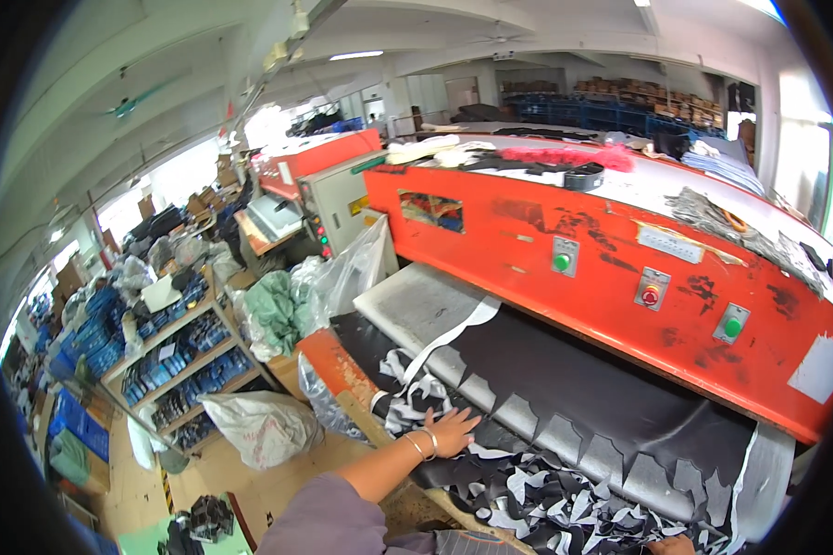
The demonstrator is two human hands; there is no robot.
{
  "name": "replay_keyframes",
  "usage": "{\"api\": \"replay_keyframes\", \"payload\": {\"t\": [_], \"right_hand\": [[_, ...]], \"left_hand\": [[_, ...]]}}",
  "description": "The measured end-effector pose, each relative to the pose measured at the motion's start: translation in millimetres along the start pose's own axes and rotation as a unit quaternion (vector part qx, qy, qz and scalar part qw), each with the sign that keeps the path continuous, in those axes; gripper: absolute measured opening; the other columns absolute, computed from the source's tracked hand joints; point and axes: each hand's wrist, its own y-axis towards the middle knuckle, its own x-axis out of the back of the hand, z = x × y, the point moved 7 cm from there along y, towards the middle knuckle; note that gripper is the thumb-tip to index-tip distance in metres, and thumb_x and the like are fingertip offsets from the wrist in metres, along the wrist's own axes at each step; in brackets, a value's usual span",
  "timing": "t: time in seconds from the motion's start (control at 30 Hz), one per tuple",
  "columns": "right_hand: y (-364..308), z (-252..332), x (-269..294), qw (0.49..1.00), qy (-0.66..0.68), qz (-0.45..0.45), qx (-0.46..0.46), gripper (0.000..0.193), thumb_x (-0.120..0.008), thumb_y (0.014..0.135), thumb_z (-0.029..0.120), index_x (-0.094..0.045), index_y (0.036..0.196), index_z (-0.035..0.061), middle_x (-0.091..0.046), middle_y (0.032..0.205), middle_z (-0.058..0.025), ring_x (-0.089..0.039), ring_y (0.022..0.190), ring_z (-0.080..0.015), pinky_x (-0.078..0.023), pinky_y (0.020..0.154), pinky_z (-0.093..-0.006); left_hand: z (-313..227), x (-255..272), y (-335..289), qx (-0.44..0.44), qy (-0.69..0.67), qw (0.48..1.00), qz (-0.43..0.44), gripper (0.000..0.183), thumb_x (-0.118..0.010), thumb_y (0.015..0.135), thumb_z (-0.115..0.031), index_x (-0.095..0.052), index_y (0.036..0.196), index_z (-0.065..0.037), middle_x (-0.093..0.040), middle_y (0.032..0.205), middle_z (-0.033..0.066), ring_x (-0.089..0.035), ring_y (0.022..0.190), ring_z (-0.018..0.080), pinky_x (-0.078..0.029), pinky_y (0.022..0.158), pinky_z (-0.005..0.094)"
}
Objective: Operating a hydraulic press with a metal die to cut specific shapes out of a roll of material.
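Note:
My left hand (451, 432), with a bracelet at its wrist, lies with fingers spread over black and white offcuts (414, 393) at the left end of the work surface. Only a small part of my right hand (673, 547) shows at the lower edge, beside the heap of scraps (546, 499); its fingers are not clear. Beyond both hands a dark, leather-like sheet (583, 379) with a jagged cut near edge lies on a pale grey board (416, 310). A white strip (453, 330) curls across its left end.
A large red machine (518, 227) with green buttons (562, 262) and a red button (651, 295) stands over the board's far side. At left are a shelf rack (180, 356) of blue items, a white sack (261, 430) and clear plastic sheeting (342, 282). Gloves (426, 148) lie on top.

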Motion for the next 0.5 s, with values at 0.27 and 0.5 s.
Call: {"api": "replay_keyframes", "payload": {"t": [0.27,0.5], "right_hand": [[28,16,44,0.980,-0.008,-0.056,-0.192,0.020,-0.054,0.091,0.020,-0.060,0.086,0.0011,-0.062,0.081,-0.0262,-0.060,0.079,-0.0441,-0.049,0.070,-0.0488],[159,53,76,0.904,0.251,-0.283,-0.197,0.027,-0.062,0.075,0.014,-0.046,0.066,-0.0041,-0.047,0.058,-0.0119,-0.044,0.058,-0.0185,-0.037,0.054,-0.0375]], "left_hand": [[4,73,-36,-0.073,-0.209,0.933,-0.282,0.028,-0.060,0.089,-0.035,-0.072,0.086,-0.010,-0.069,0.074,0.0064,-0.067,0.073,0.0267,-0.052,0.075,0.0358],[28,106,17,-0.149,-0.307,0.878,-0.335,0.038,-0.060,0.089,-0.039,-0.063,0.075,-0.004,-0.060,0.064,0.0129,-0.060,0.064,0.0345,-0.048,0.061,0.0394]]}}
